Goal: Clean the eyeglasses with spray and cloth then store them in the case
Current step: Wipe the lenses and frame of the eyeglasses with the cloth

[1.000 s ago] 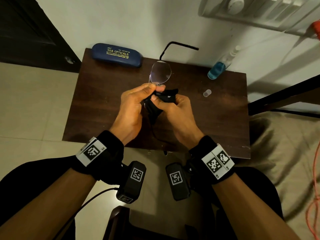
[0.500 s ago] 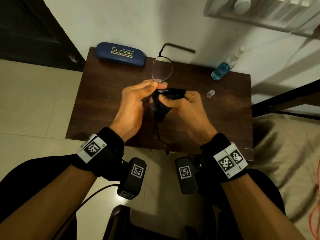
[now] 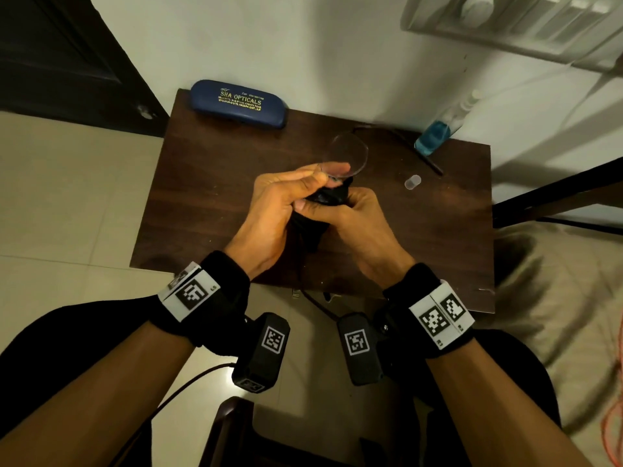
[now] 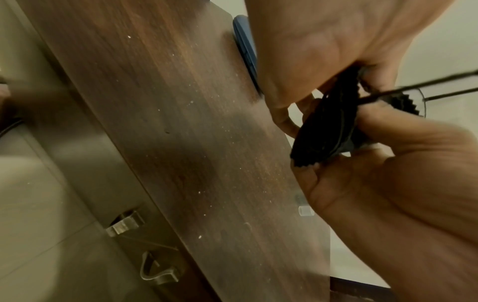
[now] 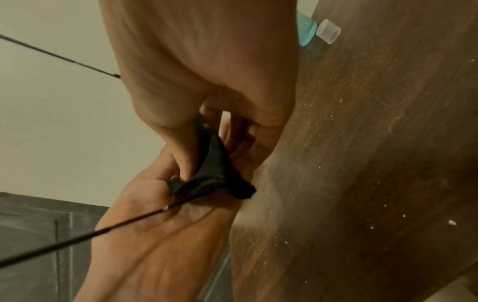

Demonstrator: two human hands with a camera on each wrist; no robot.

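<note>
Above the counter (image 3: pixel 209 197), left hand (image 3: pixel 276 210) fingers pinch the eyeglasses (image 3: pixel 347 155) — right hand (image 3: pixel 350 227) fingers pinch the black cloth (image 3: pixel 328 197) around one lens.

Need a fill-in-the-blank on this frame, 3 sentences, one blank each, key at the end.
1. The right hand pinches a black ____ around one lens of the eyeglasses.
2. The blue case lies at the table's far left corner with its lid ____.
3. The spray bottle near the wall holds ____ liquid, and its clear cap lies on the table.

Missing words: cloth; closed; blue
</note>
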